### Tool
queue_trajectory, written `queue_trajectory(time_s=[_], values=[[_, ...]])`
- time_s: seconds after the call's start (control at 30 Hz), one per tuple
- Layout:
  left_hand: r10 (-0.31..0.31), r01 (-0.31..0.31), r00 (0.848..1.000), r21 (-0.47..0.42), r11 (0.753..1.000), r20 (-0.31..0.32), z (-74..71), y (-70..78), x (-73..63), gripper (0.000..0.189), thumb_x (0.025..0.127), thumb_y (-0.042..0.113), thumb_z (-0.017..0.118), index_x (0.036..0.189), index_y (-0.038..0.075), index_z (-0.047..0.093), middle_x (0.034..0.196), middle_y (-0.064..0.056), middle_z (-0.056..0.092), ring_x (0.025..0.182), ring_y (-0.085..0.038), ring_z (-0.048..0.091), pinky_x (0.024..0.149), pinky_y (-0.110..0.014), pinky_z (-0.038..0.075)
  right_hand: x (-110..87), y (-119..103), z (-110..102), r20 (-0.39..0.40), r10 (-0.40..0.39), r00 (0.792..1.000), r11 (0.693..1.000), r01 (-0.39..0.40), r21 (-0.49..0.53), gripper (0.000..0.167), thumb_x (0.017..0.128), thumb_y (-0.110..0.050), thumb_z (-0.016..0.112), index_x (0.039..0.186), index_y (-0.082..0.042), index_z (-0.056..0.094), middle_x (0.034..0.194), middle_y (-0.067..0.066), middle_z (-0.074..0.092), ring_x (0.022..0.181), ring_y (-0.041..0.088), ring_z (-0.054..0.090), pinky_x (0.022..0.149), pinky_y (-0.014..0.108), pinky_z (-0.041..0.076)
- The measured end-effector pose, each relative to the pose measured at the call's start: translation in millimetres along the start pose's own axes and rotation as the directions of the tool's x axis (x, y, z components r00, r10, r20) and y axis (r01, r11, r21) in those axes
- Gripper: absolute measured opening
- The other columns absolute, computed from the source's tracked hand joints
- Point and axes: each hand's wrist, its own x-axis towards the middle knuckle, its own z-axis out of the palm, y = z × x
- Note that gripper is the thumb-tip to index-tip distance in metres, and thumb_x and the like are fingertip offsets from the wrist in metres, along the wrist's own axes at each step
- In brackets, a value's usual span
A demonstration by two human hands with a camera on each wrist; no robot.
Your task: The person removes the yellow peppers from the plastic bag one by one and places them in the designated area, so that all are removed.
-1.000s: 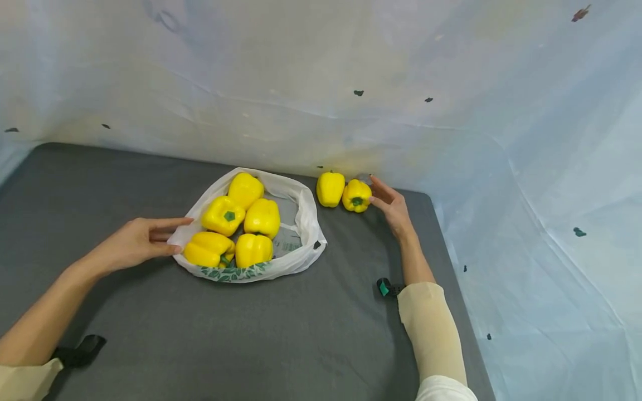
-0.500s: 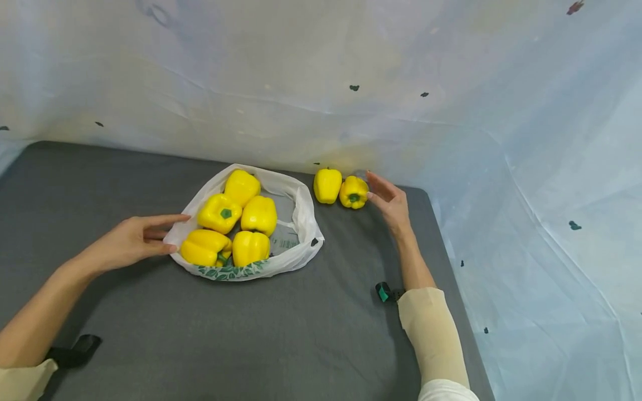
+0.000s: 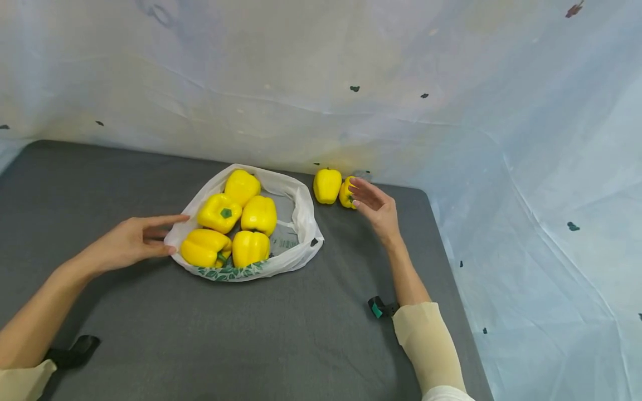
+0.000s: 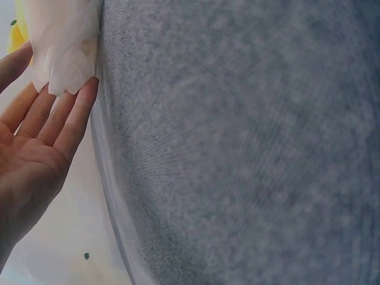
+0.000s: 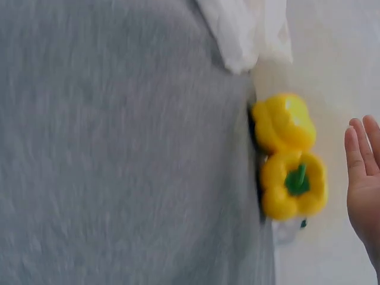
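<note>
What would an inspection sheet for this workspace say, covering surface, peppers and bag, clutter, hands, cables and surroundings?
Surface: grey tabletop, fabric-like.
Job's things: open white bag, five yellow peppers visible inside; two loose peppers near the table's back edge.
Clutter: faint greyish patch behind the right loose pepper, too unclear to name.
Hands: left hand touches the bag's edge; right hand near the right loose pepper, holding nothing.
Cables: nothing seen.
Surroundings: pale sheeting with dark marks.
</note>
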Motion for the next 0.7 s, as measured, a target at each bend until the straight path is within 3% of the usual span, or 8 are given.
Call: queue_trajectory(time_s=[0.17,0.43,0.6,0.7], values=[[0.003,-0.003,1.0,-0.001,1.0,0.003,-0.7,2.2,0.9,0.073,0.088,0.031,0.077,0.15,0.011,0.044,0.147,-0.033,0.041,0.118,-0.049,0.057,0.084,-0.047,0.055,-0.9,-11,14,0.029,0.008,1.0,1.0,-0.008,0.003,0.049,0.09,0.011,0.065,0.137,0.005,0.055,0.136,0.024,0.057,0.122,0.046,0.055,0.099,0.046,0.047],[-0.007,0.007,1.0,0.008,1.0,0.0,-0.9,1.6,1.9,0.074,0.088,0.033,0.077,0.15,0.011,0.044,0.143,-0.033,0.046,0.117,-0.047,0.058,0.082,-0.045,0.056,-2.8,-9,30,0.084,0.053,0.995,0.998,-0.055,0.019,0.048,0.089,0.006,0.069,0.135,0.003,0.057,0.132,0.018,0.062,0.117,0.045,0.058,0.096,0.039,0.051],[-0.002,0.002,1.0,0.01,1.0,0.005,-1.4,2.0,1.4,0.076,0.087,0.033,0.078,0.15,0.01,0.044,0.137,-0.032,0.053,0.108,-0.037,0.066,0.076,-0.034,0.056,-0.5,-6,43,0.124,0.047,0.991,0.996,-0.055,0.067,0.048,0.088,0.006,0.07,0.134,0.006,0.057,0.131,0.022,0.061,0.117,0.052,0.056,0.095,0.042,0.051],[0.004,-0.005,1.0,0.009,1.0,0.011,-1.6,2.8,0.8,0.077,0.086,0.033,0.078,0.15,0.009,0.043,0.136,-0.032,0.054,0.105,-0.032,0.068,0.075,-0.029,0.055,1.0,-4,51,0.16,0.048,0.986,0.995,-0.062,0.082,0.048,0.089,0.006,0.068,0.135,0.007,0.055,0.132,0.024,0.059,0.118,0.049,0.056,0.096,0.044,0.05]])
